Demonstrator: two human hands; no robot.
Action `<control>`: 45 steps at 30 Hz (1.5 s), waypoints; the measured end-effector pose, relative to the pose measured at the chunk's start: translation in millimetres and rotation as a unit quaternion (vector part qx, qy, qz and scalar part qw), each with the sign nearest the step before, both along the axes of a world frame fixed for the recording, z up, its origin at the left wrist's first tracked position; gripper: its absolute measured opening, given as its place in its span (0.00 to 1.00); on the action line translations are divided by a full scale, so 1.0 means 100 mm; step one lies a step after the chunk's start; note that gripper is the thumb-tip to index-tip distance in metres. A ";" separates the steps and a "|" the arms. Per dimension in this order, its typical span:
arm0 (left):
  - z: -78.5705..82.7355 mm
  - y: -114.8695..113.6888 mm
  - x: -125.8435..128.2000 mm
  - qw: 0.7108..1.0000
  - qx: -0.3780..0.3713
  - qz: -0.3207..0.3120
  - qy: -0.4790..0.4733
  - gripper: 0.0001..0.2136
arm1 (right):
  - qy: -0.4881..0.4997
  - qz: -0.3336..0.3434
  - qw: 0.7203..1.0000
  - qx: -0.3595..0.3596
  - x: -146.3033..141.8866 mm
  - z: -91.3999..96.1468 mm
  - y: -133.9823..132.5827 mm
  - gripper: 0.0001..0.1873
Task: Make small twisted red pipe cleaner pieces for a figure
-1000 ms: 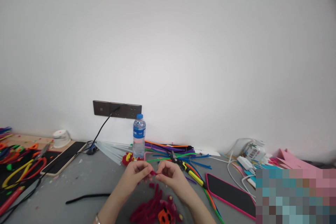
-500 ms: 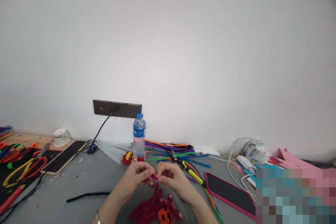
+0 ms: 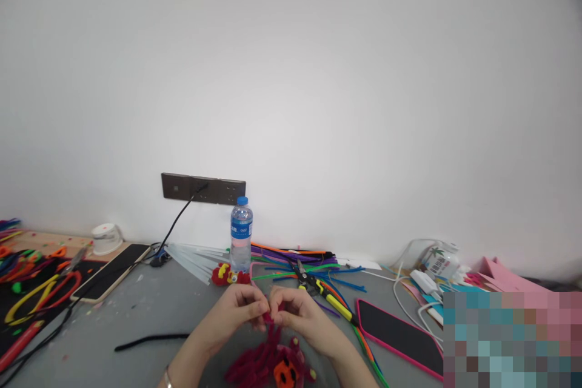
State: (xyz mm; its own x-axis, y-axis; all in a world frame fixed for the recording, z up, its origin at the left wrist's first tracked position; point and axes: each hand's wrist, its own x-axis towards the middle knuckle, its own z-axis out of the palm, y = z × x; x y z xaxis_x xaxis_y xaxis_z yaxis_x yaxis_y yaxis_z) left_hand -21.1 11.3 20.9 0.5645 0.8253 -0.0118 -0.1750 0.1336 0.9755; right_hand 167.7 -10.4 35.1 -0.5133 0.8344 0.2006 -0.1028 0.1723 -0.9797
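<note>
Two hands, one part: my left hand (image 3: 240, 310) and right hand (image 3: 296, 314) both pinch a small crimson fuzzy piece (image 3: 268, 318) between thumb and fingertips, above the grey table (image 3: 97, 348). Step in hand looks like bending or twisting it; fingers hide most of it, so can't tell the exact bend, or if it joins the strands below. From the pinch: crimson strands (image 3: 249, 365) at 7 o'clock, orange-faced figure (image 3: 284, 371) between 5 and 6, bottle (image 3: 240, 236) at 11, yellow-and-black pliers (image 3: 335, 305) near 2, pink-cased phone (image 3: 398, 337) between 3 and 4. My read: next move calls for one pinch firm, the other turning the end. Little to grip, could slip.
</note>
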 end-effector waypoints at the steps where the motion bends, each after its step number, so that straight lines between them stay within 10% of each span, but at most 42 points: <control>1: 0.00 0.00 0.00 1.000 -0.004 0.003 -0.001 0.16 | -0.004 -0.006 1.000 0.004 0.00 0.00 0.00 0.15; 11: -0.06 0.10 0.03 0.994 -0.005 0.105 -0.012 0.18 | -0.002 -0.114 0.993 0.021 -0.04 -0.03 0.07 0.14; 21: -0.16 0.16 -0.03 0.960 0.149 0.111 0.211 0.13 | -0.028 -0.257 0.960 0.110 0.00 -0.20 0.21 0.07; 31: -0.09 0.12 0.07 0.989 0.055 0.123 0.056 0.21 | -0.096 -0.258 0.949 0.151 -0.18 -0.25 0.17 0.04; 45: -0.04 0.03 0.10 0.998 0.021 0.053 0.040 0.21 | 0.069 -0.179 0.981 0.011 -0.09 -0.22 0.18 0.16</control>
